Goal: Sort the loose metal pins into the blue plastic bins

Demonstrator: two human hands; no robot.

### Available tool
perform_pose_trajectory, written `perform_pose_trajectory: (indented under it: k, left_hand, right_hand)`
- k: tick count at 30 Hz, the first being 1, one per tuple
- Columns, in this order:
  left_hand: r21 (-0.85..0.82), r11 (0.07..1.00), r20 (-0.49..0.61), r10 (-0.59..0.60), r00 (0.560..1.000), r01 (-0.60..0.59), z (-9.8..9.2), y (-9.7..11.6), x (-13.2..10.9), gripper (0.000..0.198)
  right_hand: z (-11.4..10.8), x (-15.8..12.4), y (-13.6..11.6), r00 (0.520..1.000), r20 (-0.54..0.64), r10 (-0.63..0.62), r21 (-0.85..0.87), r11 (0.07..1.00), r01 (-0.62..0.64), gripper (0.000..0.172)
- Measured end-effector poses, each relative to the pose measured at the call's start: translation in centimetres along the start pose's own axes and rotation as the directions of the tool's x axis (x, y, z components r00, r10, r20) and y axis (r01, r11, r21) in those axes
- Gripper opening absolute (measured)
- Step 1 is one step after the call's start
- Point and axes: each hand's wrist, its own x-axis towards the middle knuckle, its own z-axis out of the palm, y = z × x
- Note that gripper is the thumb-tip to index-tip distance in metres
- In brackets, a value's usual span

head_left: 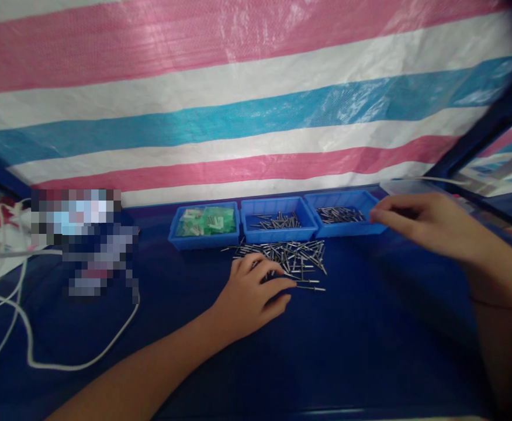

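Note:
A loose pile of blind rivets [302, 257] lies on the dark blue tabletop. My left hand [258, 286] rests at the pile's left front edge, its fingers apart and curved down over the rivets. Beside its fingertips lie a few single rivets. My right hand [426, 225] is at the right end of the right blue bin [346, 231], thumb and forefinger brought together. Whatever may be between those fingertips is too small or hidden to see. More rivets [339, 214] fill part of that bin.
The middle blue bin [280, 235] also holds rivets. In the left blue bin [203, 241] are green-and-clear packets [214, 219]. White cables [80, 367] loop over the tabletop [348, 356] at left, near a blurred-out object. A striped plastic sheet [238, 123] hangs behind.

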Motion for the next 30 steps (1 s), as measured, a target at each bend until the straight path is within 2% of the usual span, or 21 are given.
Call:
perform_pose_trajectory:
  k: [1,3,5,7,11,17,21,25,28,30]
  left_hand:
    - [0.016,0.999,0.013,0.031,0.999,-0.032,0.0,0.1,0.0,0.022]
    - [0.045,0.997,0.028,0.061,0.998,-0.062,0.0,0.1,0.0,0.024]
    - [0.061,0.996,0.028,0.059,0.998,-0.061,0.0,0.2,0.0,0.024]
    - [0.063,0.997,0.025,0.047,0.999,-0.049,0.1,0.1,0.0,0.023]
    - [0.036,0.999,0.016,0.029,0.999,-0.03,0.1,-0.1,0.0,0.023]
    - [-0.11,0.994,-0.067,0.009,0.998,-0.017,0.1,-0.5,0.2,0.017]
    - [-0.157,0.988,-0.109,-0.015,0.994,-0.002,0.1,-0.7,0.2,0.016]
    - [-0.179,0.984,-0.166,-0.009,0.986,-0.021,0.0,-0.7,0.4,0.02]
    - [-0.216,0.974,-0.184,0.027,0.983,-0.067,-0.1,-0.6,0.5,0.022]
    - [-0.251,0.964,-0.177,0.039,0.983,-0.084,-0.1,-0.4,0.5,0.019]
  right_hand:
    - [0.5,-0.1,-0.6,0.985,0.168,-0.046,0.07,0.997,0.035,0.03]
    - [1.6,-0.4,-2.4,0.879,0.453,-0.149,0.186,0.98,0.07,0.028]
    - [2.9,-0.9,-4.5,0.786,0.571,-0.236,0.225,0.966,0.127,0.021]
    - [4.1,-1.5,-6.5,0.739,0.594,-0.317,0.213,0.948,0.235,0.011]
    - [5.5,-2.2,-8.5,0.743,0.566,-0.358,0.131,0.928,0.348,0.003]
    - [6.2,-2.4,-8.8,0.75,0.568,-0.34,0.108,0.934,0.341,0.013]
    - [6.7,-2.5,-9.3,0.762,0.527,-0.377,0.099,0.917,0.386,0.011]
    - [7.3,-3.1,-10.5,0.803,0.351,-0.482,0.29,0.871,0.397,0.009]
    - [7.8,-3.6,-11.3,0.852,0.226,-0.472,0.451,0.826,0.337,0.008]
    - [8.2,-3.9,-11.7,0.88,0.184,-0.437,0.523,0.802,0.289,0.008]
